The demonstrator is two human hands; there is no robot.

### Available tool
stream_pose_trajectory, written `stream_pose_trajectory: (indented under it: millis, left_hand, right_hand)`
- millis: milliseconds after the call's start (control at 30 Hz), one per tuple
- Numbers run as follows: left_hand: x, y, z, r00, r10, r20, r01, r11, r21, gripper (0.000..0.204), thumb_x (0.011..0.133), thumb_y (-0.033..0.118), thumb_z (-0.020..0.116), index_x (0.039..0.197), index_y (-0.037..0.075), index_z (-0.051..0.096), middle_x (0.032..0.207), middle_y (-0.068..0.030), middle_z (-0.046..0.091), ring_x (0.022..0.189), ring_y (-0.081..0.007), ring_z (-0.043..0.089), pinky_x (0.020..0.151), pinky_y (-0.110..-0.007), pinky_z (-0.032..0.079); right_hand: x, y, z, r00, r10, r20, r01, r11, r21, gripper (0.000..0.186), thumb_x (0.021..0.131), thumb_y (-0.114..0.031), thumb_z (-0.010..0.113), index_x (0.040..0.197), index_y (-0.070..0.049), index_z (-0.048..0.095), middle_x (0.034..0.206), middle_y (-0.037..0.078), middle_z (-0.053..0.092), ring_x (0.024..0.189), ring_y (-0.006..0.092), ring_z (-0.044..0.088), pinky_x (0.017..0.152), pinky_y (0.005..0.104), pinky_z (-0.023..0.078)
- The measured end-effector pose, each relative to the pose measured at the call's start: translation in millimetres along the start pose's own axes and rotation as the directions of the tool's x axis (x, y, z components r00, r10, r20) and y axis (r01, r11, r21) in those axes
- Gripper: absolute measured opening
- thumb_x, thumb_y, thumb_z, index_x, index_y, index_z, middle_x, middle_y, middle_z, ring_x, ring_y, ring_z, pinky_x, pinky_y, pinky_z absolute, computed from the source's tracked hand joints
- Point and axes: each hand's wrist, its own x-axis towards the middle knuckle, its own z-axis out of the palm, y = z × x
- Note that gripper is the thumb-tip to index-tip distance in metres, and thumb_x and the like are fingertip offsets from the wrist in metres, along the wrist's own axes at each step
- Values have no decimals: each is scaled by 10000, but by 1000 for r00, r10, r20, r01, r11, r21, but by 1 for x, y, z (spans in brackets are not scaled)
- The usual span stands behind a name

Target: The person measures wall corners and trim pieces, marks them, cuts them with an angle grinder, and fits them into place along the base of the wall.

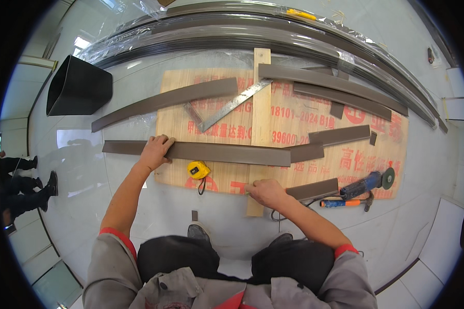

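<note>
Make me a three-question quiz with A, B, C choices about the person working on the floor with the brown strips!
1. Where does the yellow tape measure lie?
A. on the plywood sheet, between the hands
B. inside the black bin
C. on the hammer

2. What colour is the hammer handle?
A. green
B. orange and blue
C. white

3. What is the left hand doing?
A. waving in the air
B. holding the hammer
C. pressing down on a long brown strip

Answers: 1 A, it sits on the board's near edge. 2 B, both colours show. 3 C, the fingers lie flat on the strip.
</note>
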Motion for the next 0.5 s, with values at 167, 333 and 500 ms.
stream_pose_trajectory:
  millis: [167, 333, 500]
  left_hand:
    - [-7, 2, 2, 999, -44, 14, 43, 996, 75, 879, 621, 251, 910, 1392, 136, 505, 1183, -66, 583, 1137, -248, 575, 957, -400, 409]
    - [-9, 10, 4, 997, -59, 49, 52, 991, 124, 870, 671, 217, 881, 1435, 133, 475, 1183, -73, 587, 1109, -263, 598, 908, -405, 447]
    - [-11, 3, 7, 998, -34, 48, 27, 990, 135, 833, 724, 187, 837, 1463, 125, 456, 1173, -94, 587, 1066, -294, 604, 885, -401, 479]
  right_hand:
    - [-15, 2, -2, 997, 75, -36, -72, 995, 71, 133, 910, -232, 605, 1010, -149, 632, 784, 106, 650, 745, 312, 674, 611, 453, 531]
    - [-38, 18, 12, 896, 303, -326, -151, 896, 418, 192, 949, -314, 634, 963, -127, 672, 696, 66, 604, 697, 263, 663, 604, 428, 507]
    - [-41, 54, -25, 563, 826, 36, -199, 93, 976, 292, 992, -356, 620, 922, -78, 670, 627, -51, 451, 565, 72, 475, 502, 280, 394]
